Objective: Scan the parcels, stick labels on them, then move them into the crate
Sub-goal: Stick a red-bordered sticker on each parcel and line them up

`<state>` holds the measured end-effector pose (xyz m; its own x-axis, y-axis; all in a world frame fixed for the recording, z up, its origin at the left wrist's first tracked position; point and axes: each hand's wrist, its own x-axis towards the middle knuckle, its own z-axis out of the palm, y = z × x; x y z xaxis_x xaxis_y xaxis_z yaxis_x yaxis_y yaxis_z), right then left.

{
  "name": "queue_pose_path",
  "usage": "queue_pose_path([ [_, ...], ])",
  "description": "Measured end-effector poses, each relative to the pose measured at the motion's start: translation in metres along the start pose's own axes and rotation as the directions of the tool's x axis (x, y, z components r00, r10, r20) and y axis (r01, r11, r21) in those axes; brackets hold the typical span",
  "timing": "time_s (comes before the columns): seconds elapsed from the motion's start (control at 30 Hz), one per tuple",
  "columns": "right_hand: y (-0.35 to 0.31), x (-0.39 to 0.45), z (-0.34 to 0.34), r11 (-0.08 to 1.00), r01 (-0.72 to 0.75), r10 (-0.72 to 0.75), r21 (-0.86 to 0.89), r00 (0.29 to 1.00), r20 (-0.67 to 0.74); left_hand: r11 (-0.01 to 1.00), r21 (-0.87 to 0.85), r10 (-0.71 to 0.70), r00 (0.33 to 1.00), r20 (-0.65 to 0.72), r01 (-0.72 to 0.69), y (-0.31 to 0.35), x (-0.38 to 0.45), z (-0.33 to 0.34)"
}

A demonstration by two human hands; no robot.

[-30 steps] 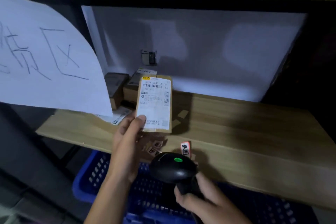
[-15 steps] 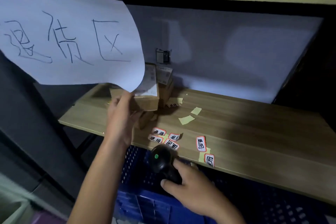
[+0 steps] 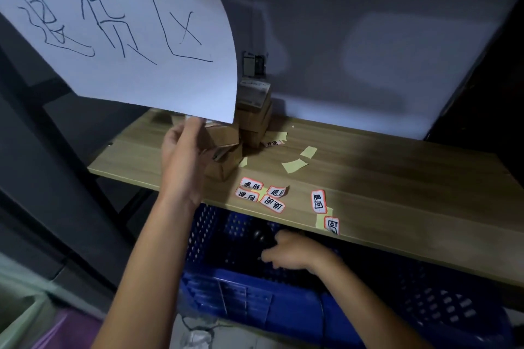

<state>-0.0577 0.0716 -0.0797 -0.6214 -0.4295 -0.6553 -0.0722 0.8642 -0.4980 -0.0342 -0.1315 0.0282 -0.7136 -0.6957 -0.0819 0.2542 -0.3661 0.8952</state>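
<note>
Blue crate (image 3: pixel 246 303) sits nearest, under the shelf (image 3: pixel 397 178); inside it the right hand (image 3: pixel 295 253) closes on a dark scanner (image 3: pixel 262 238). Farther, labels (image 3: pixel 262 197) lie on the shelf's front edge. Beyond them the left hand (image 3: pixel 184 156) grips a parcel (image 3: pixel 219 136). Judging so, labelling comes next: free one hand, pick a label.

From where I sit, the hanging paper sheet (image 3: pixel 119 31) covers the tops of the parcels (image 3: pixel 224 136) and my left hand's (image 3: pixel 184 159) fingertips. My right hand (image 3: pixel 295 253) is blurred down in the dark blue crate (image 3: pixel 255 309); I can't tell what it grips. The small object (image 3: pixel 253 64) on the back wall is unreadable.
</note>
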Motion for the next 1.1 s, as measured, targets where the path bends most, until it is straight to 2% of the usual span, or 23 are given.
queue_pose_path([
  [0.2,0.003,0.037,-0.006,0.913,-0.202,0.187,0.355,0.979,0.077,1.000,-0.018,-0.006,1.000,0.031,0.006,-0.003,0.002,0.004],
  [0.4,0.010,0.053,0.003,0.714,-0.288,0.284,0.638,0.952,0.113,1.000,-0.020,0.006,0.999,0.051,-0.005,-0.003,0.000,0.006],
  [0.53,0.012,0.048,0.009,0.793,-0.242,0.235,0.560,0.968,0.086,1.000,-0.019,0.021,0.999,0.043,-0.020,-0.003,-0.003,0.006],
  [0.6,0.011,0.037,0.010,0.900,-0.189,0.190,0.392,0.981,0.036,0.999,-0.021,0.027,0.999,0.045,-0.026,-0.003,-0.004,0.007],
  [0.67,0.007,0.024,0.011,0.956,-0.133,0.147,0.260,0.988,-0.036,0.999,-0.038,0.027,0.998,0.051,-0.025,-0.003,-0.007,0.009],
  [0.8,0.001,-0.006,0.019,0.990,-0.045,0.059,0.135,0.993,-0.100,0.999,-0.054,0.007,0.998,0.067,-0.003,-0.008,-0.015,0.008],
  [1.03,-0.009,-0.062,0.014,0.986,0.128,-0.095,0.106,0.957,-0.274,0.999,-0.049,0.015,0.997,0.078,-0.012,0.007,-0.024,0.023],
  [1.1,-0.008,-0.075,0.017,0.974,0.216,-0.186,0.073,0.938,-0.292,0.999,-0.037,0.024,0.995,0.093,-0.021,0.009,-0.029,0.027],
])
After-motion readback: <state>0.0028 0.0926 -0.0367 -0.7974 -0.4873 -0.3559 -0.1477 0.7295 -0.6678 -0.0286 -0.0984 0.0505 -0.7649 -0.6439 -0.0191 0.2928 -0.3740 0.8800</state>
